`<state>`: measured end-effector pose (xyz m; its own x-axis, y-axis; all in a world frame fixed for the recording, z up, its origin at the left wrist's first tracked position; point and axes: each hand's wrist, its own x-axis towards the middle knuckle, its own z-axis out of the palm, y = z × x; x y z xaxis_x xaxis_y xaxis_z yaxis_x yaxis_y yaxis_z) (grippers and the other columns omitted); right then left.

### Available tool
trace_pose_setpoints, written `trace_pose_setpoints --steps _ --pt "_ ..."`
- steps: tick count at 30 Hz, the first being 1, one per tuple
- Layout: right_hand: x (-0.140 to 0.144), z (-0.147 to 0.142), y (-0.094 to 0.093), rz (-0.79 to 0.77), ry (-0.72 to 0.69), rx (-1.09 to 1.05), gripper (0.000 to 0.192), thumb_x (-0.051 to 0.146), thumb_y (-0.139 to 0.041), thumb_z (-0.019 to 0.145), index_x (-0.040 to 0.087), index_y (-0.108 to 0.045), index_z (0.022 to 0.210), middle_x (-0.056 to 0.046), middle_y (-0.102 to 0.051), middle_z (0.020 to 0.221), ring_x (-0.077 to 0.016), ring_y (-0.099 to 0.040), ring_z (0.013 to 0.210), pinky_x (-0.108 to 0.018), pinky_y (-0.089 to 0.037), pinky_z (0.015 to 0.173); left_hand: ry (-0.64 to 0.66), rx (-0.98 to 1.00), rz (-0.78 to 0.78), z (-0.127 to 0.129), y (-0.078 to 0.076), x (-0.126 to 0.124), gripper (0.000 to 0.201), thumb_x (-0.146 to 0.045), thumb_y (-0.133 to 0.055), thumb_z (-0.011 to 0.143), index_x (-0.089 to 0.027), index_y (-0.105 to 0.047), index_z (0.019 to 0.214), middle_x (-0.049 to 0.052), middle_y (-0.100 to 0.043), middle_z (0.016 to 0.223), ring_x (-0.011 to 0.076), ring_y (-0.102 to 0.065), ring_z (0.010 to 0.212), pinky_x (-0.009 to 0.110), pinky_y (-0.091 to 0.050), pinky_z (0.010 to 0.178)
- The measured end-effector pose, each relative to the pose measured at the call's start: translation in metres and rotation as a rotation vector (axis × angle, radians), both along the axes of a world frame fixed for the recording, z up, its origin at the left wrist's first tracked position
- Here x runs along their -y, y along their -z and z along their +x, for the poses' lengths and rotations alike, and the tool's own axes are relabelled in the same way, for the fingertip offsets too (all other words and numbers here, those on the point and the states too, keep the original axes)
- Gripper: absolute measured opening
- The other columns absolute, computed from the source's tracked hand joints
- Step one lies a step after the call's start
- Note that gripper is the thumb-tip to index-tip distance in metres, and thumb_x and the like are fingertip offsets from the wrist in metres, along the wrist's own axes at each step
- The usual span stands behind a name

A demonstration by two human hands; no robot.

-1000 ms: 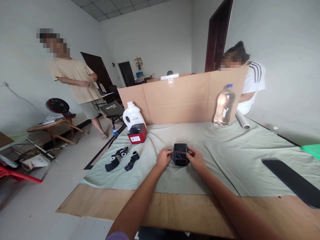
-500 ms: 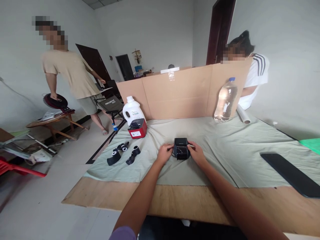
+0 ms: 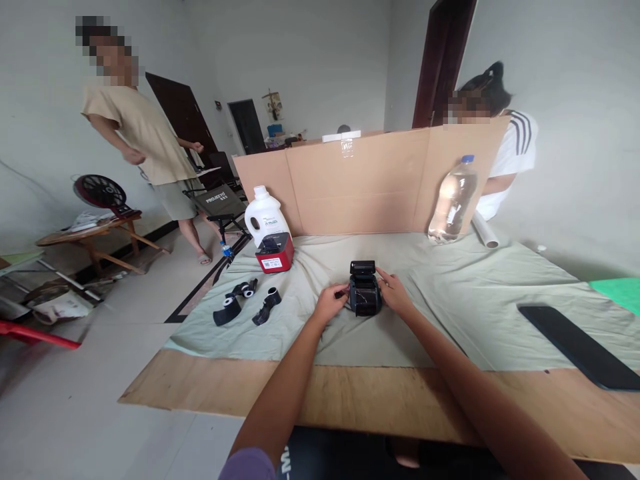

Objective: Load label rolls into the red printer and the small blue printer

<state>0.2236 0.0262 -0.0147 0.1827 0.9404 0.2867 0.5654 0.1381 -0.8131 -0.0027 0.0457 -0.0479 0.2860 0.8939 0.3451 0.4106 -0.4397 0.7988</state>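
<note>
A small black box-shaped device [image 3: 365,291] sits on the pale green cloth [image 3: 450,300] in the middle of the table, its lid tipped up at the back. My left hand [image 3: 330,305] grips its left side and my right hand [image 3: 393,293] grips its right side. Two black parts lie to the left on the cloth: a roll-shaped piece [image 3: 234,303] and a smaller holder [image 3: 267,305].
A red and black device [image 3: 275,253] and a white jug [image 3: 263,219] stand at the back left, a water bottle [image 3: 452,201] and a paper roll [image 3: 485,231] at the back right before a cardboard screen [image 3: 370,187]. A black flat item [image 3: 580,347] lies right. One person stands left, another sits behind the screen.
The device's lid has come up at the back while both my hands stay on its sides. The standing person has let go of the fan and turned.
</note>
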Motion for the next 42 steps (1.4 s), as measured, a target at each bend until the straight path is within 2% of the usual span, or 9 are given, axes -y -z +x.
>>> trace_pose_setpoints --steps 6,10,15,21,29,32,35,39,42 --pt "-0.029 0.013 -0.026 -0.102 -0.121 0.335 0.026 0.028 -0.056 0.084 0.022 -0.079 0.093 -0.007 -0.074 0.078 -0.0231 -0.067 0.076 -0.032 -0.047 0.074 -0.028 0.031 -0.062 0.001 0.006 -0.004 0.039 -0.010 -0.062 0.082 -0.021 -0.075 0.118 0.005 -0.078 0.112 0.0198 -0.072 0.105 0.036 -0.055 0.101" --pt "-0.052 0.009 -0.039 -0.153 -0.287 0.458 0.009 0.020 -0.072 0.065 0.026 -0.077 0.068 -0.003 -0.074 0.073 -0.0226 -0.066 0.073 -0.031 -0.047 0.074 -0.027 0.032 -0.043 0.000 0.008 -0.005 0.037 -0.013 -0.063 0.083 -0.021 -0.075 0.117 0.006 -0.078 0.110 0.0208 -0.073 0.103 0.037 -0.056 0.100" --pt "-0.077 0.000 -0.042 -0.289 -0.394 0.573 0.011 0.022 -0.080 0.050 0.026 -0.070 0.051 0.001 -0.067 0.057 -0.0170 -0.058 0.054 -0.029 -0.046 0.059 -0.027 0.008 -0.039 0.000 0.009 -0.006 0.038 -0.016 -0.064 0.084 -0.022 -0.075 0.120 0.005 -0.078 0.110 0.0206 -0.073 0.103 0.035 -0.055 0.100" --pt "-0.081 -0.013 -0.051 -0.392 -0.399 0.643 0.021 0.016 -0.081 0.048 0.023 -0.063 0.046 0.002 -0.060 0.050 -0.0152 -0.053 0.051 -0.030 -0.045 0.059 -0.056 -0.017 -0.050 0.001 0.001 -0.002 0.036 -0.018 -0.065 0.085 -0.024 -0.075 0.119 0.004 -0.078 0.108 0.0210 -0.073 0.103 0.036 -0.054 0.102" --pt "-0.064 -0.005 -0.103 -0.357 -0.257 0.550 0.017 0.011 -0.078 0.063 0.017 -0.068 0.076 -0.005 -0.069 0.071 -0.0211 -0.064 0.069 -0.032 -0.049 0.066 -0.056 0.022 -0.076 0.003 -0.003 0.000 0.033 -0.018 -0.060 0.087 -0.024 -0.077 0.115 0.004 -0.078 0.111 0.0223 -0.070 0.109 0.037 -0.052 0.103" --pt "-0.049 -0.013 -0.124 -0.442 -0.312 0.393 0.022 0.017 -0.073 0.076 0.015 -0.064 0.096 -0.006 -0.071 0.074 -0.0195 -0.066 0.065 -0.027 -0.048 0.059 -0.073 0.231 -0.110 0.001 -0.015 0.002 0.035 -0.017 -0.052 0.092 -0.019 -0.075 0.118 0.007 -0.078 0.105 0.0184 -0.071 0.095 0.034 -0.055 0.095" --pt "-0.035 -0.042 -0.137 -0.449 -0.394 0.304 0.020 0.021 -0.068 0.083 0.015 -0.061 0.101 -0.006 -0.070 0.073 -0.0175 -0.066 0.063 -0.024 -0.046 0.056 -0.162 0.468 -0.005 -0.011 -0.044 0.011 0.040 -0.025 -0.046 0.098 -0.017 -0.065 0.133 0.010 -0.073 0.114 0.0154 -0.067 0.090 0.032 -0.055 0.089" --pt "-0.024 -0.090 -0.138 -0.212 -0.549 0.373 0.011 0.024 -0.061 0.088 0.016 -0.063 0.095 -0.003 -0.069 0.075 -0.0151 -0.062 0.068 -0.023 -0.043 0.061 -0.223 0.269 0.294 -0.037 -0.075 0.025 0.040 -0.032 -0.060 0.093 -0.024 -0.064 0.132 0.009 -0.067 0.128 0.0226 -0.060 0.116 0.037 -0.048 0.102" --pt "-0.025 -0.114 -0.130 -0.111 -0.585 0.386 0.016 0.030 -0.056 0.089 0.017 -0.064 0.083 -0.003 -0.067 0.074 -0.0155 -0.059 0.069 -0.025 -0.039 0.061 -0.249 0.120 0.344 -0.050 -0.076 0.024 0.043 -0.030 -0.068 0.088 -0.024 -0.064 0.131 0.009 -0.070 0.122 0.0252 -0.061 0.115 0.039 -0.048 0.102"
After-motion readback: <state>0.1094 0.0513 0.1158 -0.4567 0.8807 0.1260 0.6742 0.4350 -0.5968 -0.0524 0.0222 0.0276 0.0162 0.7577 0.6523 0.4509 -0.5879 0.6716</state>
